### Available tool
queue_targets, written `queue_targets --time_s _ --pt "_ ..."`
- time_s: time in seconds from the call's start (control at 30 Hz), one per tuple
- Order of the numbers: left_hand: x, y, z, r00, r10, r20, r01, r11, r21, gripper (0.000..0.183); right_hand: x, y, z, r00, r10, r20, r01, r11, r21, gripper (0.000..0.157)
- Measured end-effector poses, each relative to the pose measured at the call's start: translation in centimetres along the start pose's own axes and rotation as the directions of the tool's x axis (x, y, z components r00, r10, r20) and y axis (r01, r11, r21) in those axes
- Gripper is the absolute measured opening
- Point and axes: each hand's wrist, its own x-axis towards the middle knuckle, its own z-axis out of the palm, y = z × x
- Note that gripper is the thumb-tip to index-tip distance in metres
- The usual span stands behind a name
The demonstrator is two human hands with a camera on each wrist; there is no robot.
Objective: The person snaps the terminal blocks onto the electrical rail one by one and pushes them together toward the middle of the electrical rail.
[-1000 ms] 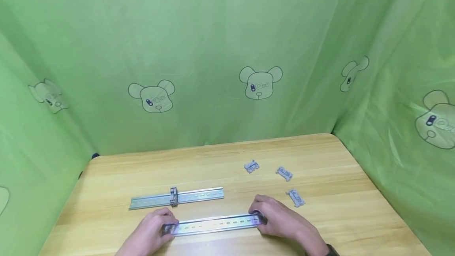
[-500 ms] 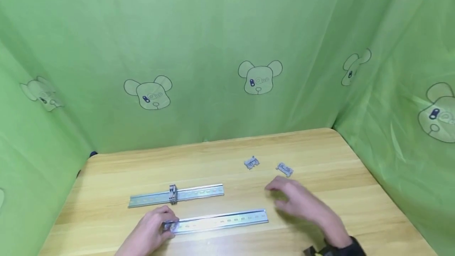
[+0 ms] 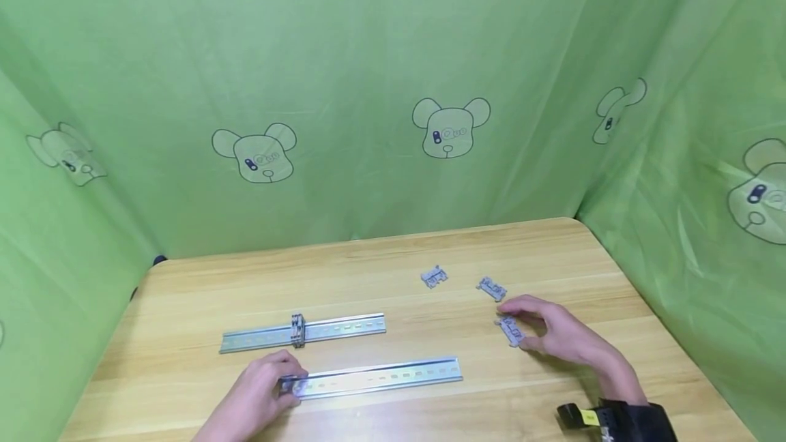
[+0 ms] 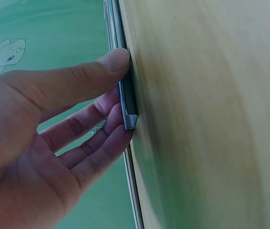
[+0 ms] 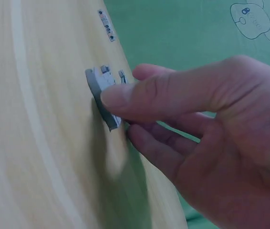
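Note:
My left hand (image 3: 258,391) pinches the left end of the nearer slotted metal DIN rail (image 3: 381,378), thumb on the near edge and fingers on the far side. In the left wrist view the rail's end (image 4: 130,120) shows between thumb and fingers. My right hand (image 3: 565,334) is at a grey DIN-rail terminal block (image 3: 511,331) lying on the table, index finger near its far end and thumb at its near end. The right wrist view has the thumb overlapping that block (image 5: 97,86), the other fingers spread behind it.
Behind the left hand lies a second DIN rail (image 3: 344,327) with dark grey terminal blocks (image 3: 297,330) mounted on it. Two loose terminal blocks, one (image 3: 434,277) and another (image 3: 492,288), lie farther back on the wooden table (image 3: 245,285). Green curtains (image 3: 356,87) stand around it.
My right hand has let go of the nearer rail's right end and moved right to the nearest loose terminal block. The left hand keeps hold of the rail's left end.

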Motion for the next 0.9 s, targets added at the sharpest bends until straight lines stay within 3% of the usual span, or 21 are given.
queue_targets --time_s 0.17,0.27,0.53,0.73,0.9 --pt "-0.1 0.0 0.0 1.0 -0.006 -0.002 0.006 1.0 0.003 0.028 0.3 0.3 0.4 0.997 -0.059 0.04 0.056 0.996 0.074 0.057" --pt "-0.1 -0.1 -0.1 1.0 -0.011 -0.006 0.011 1.0 0.001 0.028 0.4 0.4 0.4 0.997 -0.055 0.061 0.048 0.992 0.116 0.056" --pt "-0.2 -0.3 0.1 1.0 -0.026 -0.003 0.026 1.0 -0.004 0.028 0.1 0.0 0.4 0.999 0.0 0.034 0.002 0.998 -0.055 0.05" --pt "-0.3 -0.3 0.2 1.0 -0.025 -0.014 0.025 1.0 0.001 0.028 0.4 -1.0 0.9 1.0 -0.025 -0.008 0.025 0.996 -0.082 0.047" --pt "-0.3 -0.2 0.0 0.999 -0.029 -0.025 0.029 1.0 -0.001 0.028 0.7 -2.9 1.3 0.999 -0.047 0.021 0.048 0.996 -0.071 0.051"
